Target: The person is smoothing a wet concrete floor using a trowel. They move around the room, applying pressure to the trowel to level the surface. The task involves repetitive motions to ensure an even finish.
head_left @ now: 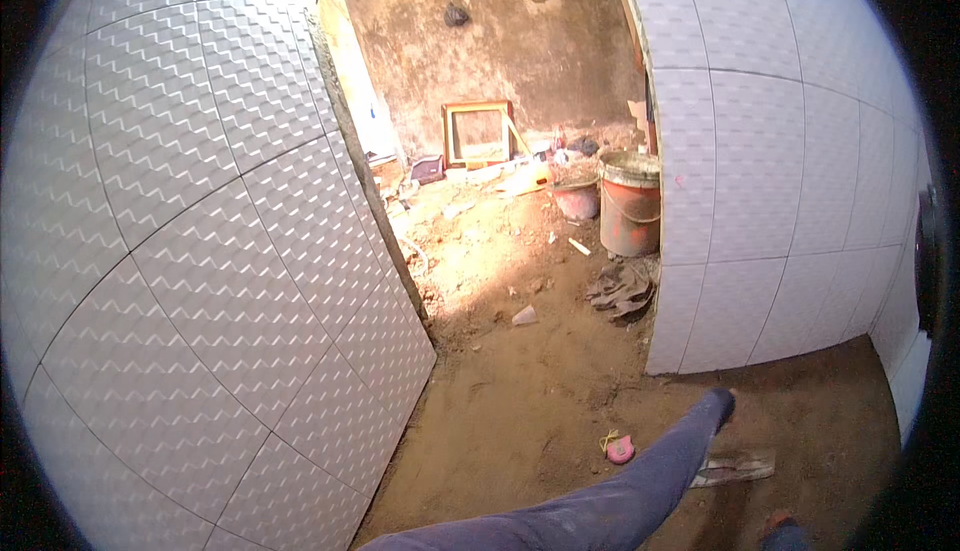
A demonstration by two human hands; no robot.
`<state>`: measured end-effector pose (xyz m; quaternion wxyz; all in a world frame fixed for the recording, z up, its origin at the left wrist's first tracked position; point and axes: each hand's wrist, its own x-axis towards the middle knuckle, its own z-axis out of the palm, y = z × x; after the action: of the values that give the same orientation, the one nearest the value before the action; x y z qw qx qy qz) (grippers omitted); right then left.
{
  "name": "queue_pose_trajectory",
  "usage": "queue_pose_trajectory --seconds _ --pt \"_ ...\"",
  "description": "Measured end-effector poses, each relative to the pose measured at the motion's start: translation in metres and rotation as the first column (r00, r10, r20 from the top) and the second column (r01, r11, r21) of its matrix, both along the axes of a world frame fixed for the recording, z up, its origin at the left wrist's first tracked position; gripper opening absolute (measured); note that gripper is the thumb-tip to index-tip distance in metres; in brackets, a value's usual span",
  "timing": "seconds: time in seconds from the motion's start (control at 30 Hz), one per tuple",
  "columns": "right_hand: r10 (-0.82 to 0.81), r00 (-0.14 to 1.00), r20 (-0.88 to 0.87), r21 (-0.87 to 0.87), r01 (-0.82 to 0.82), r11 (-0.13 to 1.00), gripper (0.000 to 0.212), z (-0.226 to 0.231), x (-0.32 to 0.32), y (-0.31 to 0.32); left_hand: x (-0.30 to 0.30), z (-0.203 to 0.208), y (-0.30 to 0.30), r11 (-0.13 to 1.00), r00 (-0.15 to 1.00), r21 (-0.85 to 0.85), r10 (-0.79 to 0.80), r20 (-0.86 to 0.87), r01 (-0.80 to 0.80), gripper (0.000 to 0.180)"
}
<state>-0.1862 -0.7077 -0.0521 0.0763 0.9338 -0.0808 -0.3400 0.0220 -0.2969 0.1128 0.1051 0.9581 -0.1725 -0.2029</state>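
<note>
Neither of my hands is in view. My leg (pixel 640 486) in blue trousers stretches from the lower edge over the bare dirt floor (pixel 520 391), its foot pointing at the corner of the right tiled wall (pixel 780 201). A small pink tape measure (pixel 620 448) lies on the dirt just left of my shin. To the right of the shin lies a flat trowel (pixel 735 466). My other foot (pixel 780 529) shows at the bottom edge.
A white textured tiled wall (pixel 200 251) fills the left side. Beyond the gap between the walls stand an orange bucket (pixel 630 206), a smaller bucket (pixel 577 196), a wooden frame (pixel 478 133) against a rough wall, a pile of rags (pixel 622 289) and rubble.
</note>
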Motion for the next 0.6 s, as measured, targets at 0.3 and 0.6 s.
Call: queue_pose_trajectory --seconds 0.3,0.6 --pt "0.029 0.992 -0.123 0.155 -0.01 0.988 0.049 0.069 0.013 0.11 -0.011 0.014 0.066 0.983 0.983 0.027 0.181 -0.03 -0.18 0.04" --pt "-0.017 0.988 -0.154 0.118 0.035 0.992 0.055 0.102 -0.033 0.106 -0.007 0.018 -0.001 1.0 1.0 0.006 0.015 0.004 -0.015 0.039"
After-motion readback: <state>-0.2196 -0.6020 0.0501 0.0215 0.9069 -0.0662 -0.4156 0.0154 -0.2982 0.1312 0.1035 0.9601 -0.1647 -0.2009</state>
